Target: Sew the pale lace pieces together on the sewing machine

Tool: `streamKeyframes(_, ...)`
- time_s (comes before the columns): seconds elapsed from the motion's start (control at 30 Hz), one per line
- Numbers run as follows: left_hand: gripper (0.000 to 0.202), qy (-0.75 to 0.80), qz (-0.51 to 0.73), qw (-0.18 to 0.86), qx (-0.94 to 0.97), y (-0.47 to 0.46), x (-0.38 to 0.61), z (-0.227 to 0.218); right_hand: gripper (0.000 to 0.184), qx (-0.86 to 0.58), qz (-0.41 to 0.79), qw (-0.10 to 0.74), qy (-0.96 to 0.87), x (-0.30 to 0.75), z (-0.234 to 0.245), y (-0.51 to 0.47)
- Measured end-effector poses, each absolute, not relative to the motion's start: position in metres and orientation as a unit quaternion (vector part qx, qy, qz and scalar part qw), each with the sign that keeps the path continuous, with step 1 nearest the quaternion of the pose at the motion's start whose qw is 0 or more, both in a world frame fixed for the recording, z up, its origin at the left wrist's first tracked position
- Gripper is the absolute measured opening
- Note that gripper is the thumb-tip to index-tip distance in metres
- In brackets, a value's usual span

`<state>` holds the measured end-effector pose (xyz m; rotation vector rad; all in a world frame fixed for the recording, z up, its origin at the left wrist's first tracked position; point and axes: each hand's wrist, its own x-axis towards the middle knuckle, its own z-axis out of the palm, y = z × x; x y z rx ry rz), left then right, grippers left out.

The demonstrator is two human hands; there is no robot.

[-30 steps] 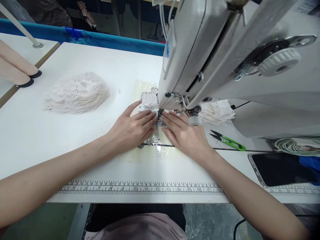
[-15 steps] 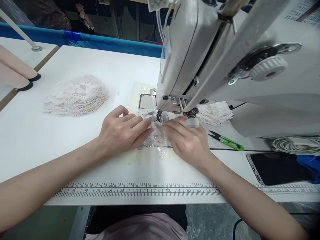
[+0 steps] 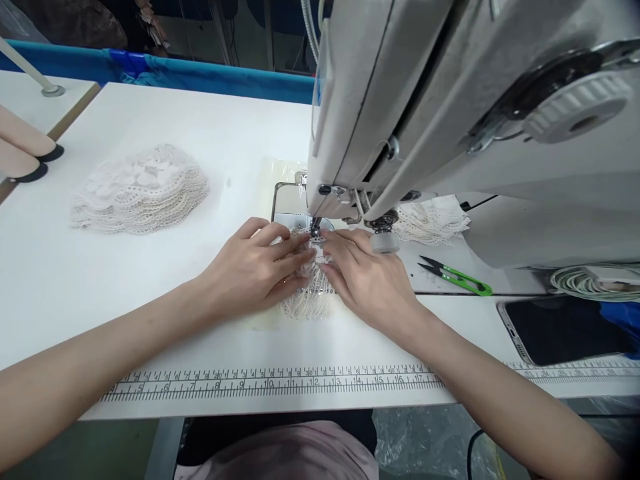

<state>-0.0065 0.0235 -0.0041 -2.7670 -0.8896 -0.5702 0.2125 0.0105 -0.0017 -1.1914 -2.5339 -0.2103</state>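
Note:
A small white lace piece lies under the needle of the grey sewing machine, hanging toward me between my hands. My left hand rests on its left side, fingers stretched toward the needle and pressing the lace down. My right hand lies on the right side, fingertips flat on the lace beside the presser foot. Both hands touch the lace and nearly meet at the needle.
A stack of lace pieces sits at the left of the white table. More lace lies behind the machine arm. Green thread snips and a dark phone lie to the right. A printed ruler runs along the front edge.
The lace piece has come toward me from behind the needle; it now shows below my hands. Both hands drew back slightly and stay pressed on it.

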Motion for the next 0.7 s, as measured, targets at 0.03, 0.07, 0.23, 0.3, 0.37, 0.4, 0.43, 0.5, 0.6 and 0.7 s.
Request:
streamKeyframes(0.03, 0.032, -0.298, -0.184, 0.102, -0.931, 0.022, -0.006, -0.004, 0.030, -0.421, -0.083, 0.162, -0.889, 0.213, -0.002, 0.011)
streamKeyframes(0.07, 0.033, -0.298, -0.177, 0.114, -0.931, 0.021, -0.005, -0.004, 0.032, -0.423, -0.090, 0.158, -0.888, 0.213, -0.003, 0.012)
streamKeyframes(0.23, 0.037, -0.313, -0.158, 0.136, -0.927, 0.016, 0.000, -0.003, 0.040, -0.428, -0.098, 0.145, -0.887, 0.215, -0.007, 0.016)
streamKeyframes(0.3, 0.037, -0.315, -0.158, 0.136, -0.926, 0.015, 0.001, -0.003, 0.041, -0.428, -0.100, 0.143, -0.887, 0.216, -0.007, 0.017)
streamKeyframes(0.37, 0.037, -0.315, -0.158, 0.137, -0.926, 0.014, 0.002, -0.002, 0.041, -0.427, -0.100, 0.142, -0.887, 0.216, -0.008, 0.017)
streamKeyframes(0.4, 0.037, -0.316, -0.158, 0.136, -0.926, 0.014, 0.002, -0.002, 0.040, -0.426, -0.100, 0.144, -0.888, 0.216, -0.008, 0.018)
streamKeyframes(0.43, 0.036, -0.317, -0.157, 0.137, -0.925, 0.014, 0.002, -0.002, 0.040, -0.424, -0.101, 0.146, -0.888, 0.216, -0.008, 0.018)
streamKeyframes(0.5, 0.037, -0.320, -0.157, 0.141, -0.924, 0.013, 0.002, -0.002, 0.038, -0.421, -0.102, 0.152, -0.888, 0.217, -0.008, 0.018)
streamKeyframes(0.6, 0.037, -0.325, -0.158, 0.146, -0.921, 0.012, 0.003, -0.002, 0.034, -0.417, -0.102, 0.158, -0.889, 0.217, -0.009, 0.017)
streamKeyframes(0.7, 0.037, -0.329, -0.156, 0.140, -0.921, 0.012, 0.004, -0.002, 0.032, -0.420, -0.097, 0.154, -0.889, 0.217, -0.009, 0.017)
